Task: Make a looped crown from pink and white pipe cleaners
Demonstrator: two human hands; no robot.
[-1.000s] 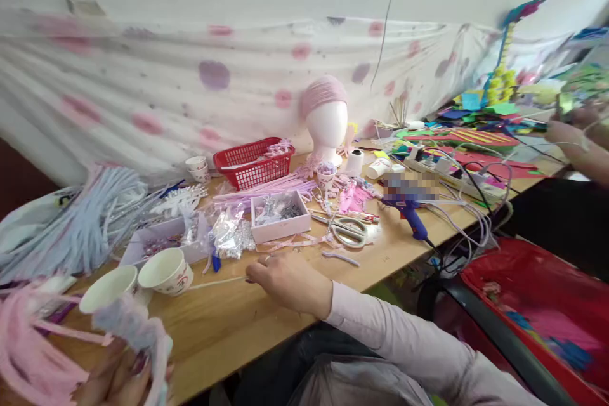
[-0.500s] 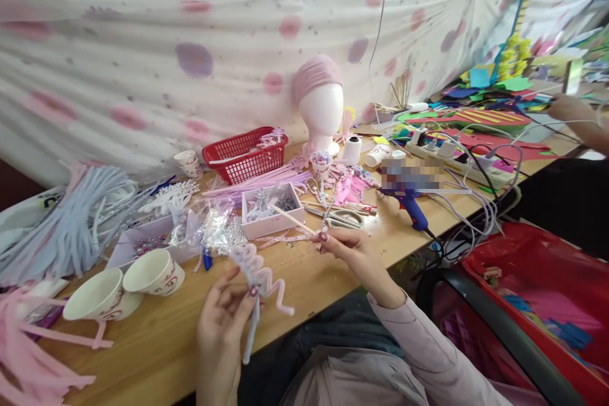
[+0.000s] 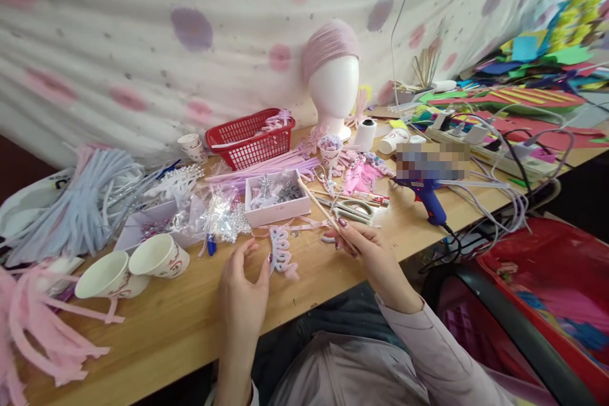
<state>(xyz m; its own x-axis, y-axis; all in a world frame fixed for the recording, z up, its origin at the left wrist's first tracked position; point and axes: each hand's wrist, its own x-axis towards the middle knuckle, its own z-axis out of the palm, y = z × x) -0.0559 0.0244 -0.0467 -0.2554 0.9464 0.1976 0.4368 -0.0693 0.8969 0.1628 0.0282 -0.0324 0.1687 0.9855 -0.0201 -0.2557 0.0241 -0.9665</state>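
A curled pink and pale-blue pipe cleaner piece (image 3: 283, 254) appears to lie on the wooden table, its loops side by side. My left hand (image 3: 245, 292) is just left of it, fingers apart, the thumb tip at its edge. In my right hand (image 3: 359, 250) is a thin wooden stick (image 3: 321, 204), pinched between thumb and fingers and pointing up and left. Grey-handled scissors (image 3: 354, 210) lie just beyond that hand. A white box (image 3: 278, 212) with silvery and pale curled pieces stands ahead of both hands.
Two paper cups (image 3: 159, 260) stand at left by pink strips (image 3: 52, 330) and pale-blue pipe cleaners (image 3: 90, 203). Behind are a red basket (image 3: 257, 146) and a foam head (image 3: 335, 89) with a pink cap. A blue glue gun (image 3: 431, 200), cords and a power strip (image 3: 495, 155) lie right.
My left hand has lowered the curled pipe cleaner piece to the table and its fingers have loosened. The stick in my right hand has turned more upright. The view has shifted downward.
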